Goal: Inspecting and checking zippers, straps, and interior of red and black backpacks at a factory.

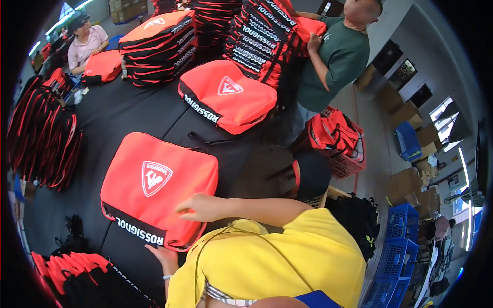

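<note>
A red and black bag with a white crest lies flat on the black-covered table in front of me. My right hand rests on its right part, the fingers stretched over the red cloth and gripping nothing. At the bag's near edge, by the black strip with white lettering, my left hand has its fingers spread, and a band shows at its wrist. Whether the left fingertips press on the bag or only lie beside it, I cannot tell. A second bag of the same kind lies farther off, apart from both hands.
Tall stacks of bags stand at the back of the black table. More are piled at left and near left. A co-worker in green holds a bag at far right; another sits far left. A red crate stands right, blue crates beyond.
</note>
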Available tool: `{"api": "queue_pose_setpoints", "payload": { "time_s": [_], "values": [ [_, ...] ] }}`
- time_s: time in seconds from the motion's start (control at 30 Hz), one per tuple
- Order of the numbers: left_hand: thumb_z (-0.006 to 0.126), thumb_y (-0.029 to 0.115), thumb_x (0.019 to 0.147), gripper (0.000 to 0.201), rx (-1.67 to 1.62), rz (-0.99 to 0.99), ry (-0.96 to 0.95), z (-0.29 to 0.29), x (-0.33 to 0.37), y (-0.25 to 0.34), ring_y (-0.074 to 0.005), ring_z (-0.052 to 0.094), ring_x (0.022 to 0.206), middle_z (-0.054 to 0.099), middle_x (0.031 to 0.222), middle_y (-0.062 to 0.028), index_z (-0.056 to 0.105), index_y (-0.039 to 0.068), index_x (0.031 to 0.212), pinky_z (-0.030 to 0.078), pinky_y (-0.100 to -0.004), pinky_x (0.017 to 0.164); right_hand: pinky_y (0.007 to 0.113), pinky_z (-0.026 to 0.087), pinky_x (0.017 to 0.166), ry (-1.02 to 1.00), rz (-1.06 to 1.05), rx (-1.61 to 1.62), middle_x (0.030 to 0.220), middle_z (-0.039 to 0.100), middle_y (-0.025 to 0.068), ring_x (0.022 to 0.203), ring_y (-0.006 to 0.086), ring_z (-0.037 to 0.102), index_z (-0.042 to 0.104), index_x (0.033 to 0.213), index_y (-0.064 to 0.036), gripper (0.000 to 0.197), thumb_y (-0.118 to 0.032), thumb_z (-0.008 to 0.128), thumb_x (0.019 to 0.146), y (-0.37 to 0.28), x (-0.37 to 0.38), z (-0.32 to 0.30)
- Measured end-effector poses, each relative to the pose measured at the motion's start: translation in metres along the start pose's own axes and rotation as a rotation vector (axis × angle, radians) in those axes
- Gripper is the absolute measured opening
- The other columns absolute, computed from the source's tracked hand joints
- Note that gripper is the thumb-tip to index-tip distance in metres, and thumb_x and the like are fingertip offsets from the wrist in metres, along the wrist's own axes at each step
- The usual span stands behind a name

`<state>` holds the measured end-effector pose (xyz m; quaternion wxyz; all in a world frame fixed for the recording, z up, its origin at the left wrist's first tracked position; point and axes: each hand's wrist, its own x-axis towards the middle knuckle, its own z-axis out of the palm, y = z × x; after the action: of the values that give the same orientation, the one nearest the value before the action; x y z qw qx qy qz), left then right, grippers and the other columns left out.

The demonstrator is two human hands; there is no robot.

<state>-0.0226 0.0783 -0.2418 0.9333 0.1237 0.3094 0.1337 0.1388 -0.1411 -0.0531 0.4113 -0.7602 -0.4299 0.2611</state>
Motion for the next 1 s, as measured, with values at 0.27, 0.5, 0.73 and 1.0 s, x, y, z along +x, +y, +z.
{"api": "queue_pose_setpoints", "payload": {
  "time_s": [0.27, 0.5, 0.73, 1.0],
  "values": [
    [0.064, 0.002, 0.086, 0.045, 0.632, 0.305, 0.067, -0.040, 0.018, -0.021, -0.0217, 0.055, 0.108, 0.056, 0.119, -0.0085, 0.045, 0.001, 0.127, 0.044, -0.0353, 0.095, 0.033, 0.050, 0.083, 0.170, 0.261, 0.035, 0.102, 0.068, 0.0165, 0.096, 0.0251, 0.066, 0.064, 0.107, 0.0013, 0.026, -0.018, 0.060, 0.089, 0.057, -0.014, 0.019],
    [0.062, -0.004, 0.084, 0.048, 0.577, 0.292, -0.005, -0.045, 0.012, -0.011, -0.0225, 0.056, 0.107, 0.057, 0.118, -0.0086, 0.045, 0.001, 0.128, 0.045, -0.0350, 0.095, 0.034, 0.051, 0.082, 0.415, 0.234, -0.042, 0.100, 0.069, 0.0146, 0.090, 0.0229, 0.068, 0.062, 0.110, 0.0020, 0.029, -0.017, 0.061, 0.088, 0.125, -0.018, 0.031],
    [0.063, -0.002, 0.085, 0.044, 0.546, 0.276, -0.077, -0.055, 0.008, -0.005, -0.0207, 0.058, 0.104, 0.057, 0.116, -0.0084, 0.046, 0.001, 0.125, 0.048, -0.0334, 0.091, 0.029, 0.051, 0.069, 0.490, 0.116, -0.012, 0.081, 0.060, 0.0066, 0.071, 0.0145, 0.059, 0.023, 0.144, 0.0045, 0.072, -0.008, 0.058, 0.083, 0.113, 0.035, -0.084],
    [0.061, 0.000, 0.087, 0.042, 0.516, 0.263, -0.114, -0.050, 0.002, -0.008, -0.0211, 0.059, 0.103, 0.057, 0.116, -0.0085, 0.045, 0.001, 0.126, 0.049, -0.0339, 0.090, 0.031, 0.050, 0.048, 1.044, 0.035, -0.148, 0.076, 0.069, 0.0164, 0.059, 0.0216, 0.068, -0.012, 0.147, -0.0006, 0.089, -0.010, 0.055, 0.088, -0.104, 0.042, -0.441]
  ]
}}
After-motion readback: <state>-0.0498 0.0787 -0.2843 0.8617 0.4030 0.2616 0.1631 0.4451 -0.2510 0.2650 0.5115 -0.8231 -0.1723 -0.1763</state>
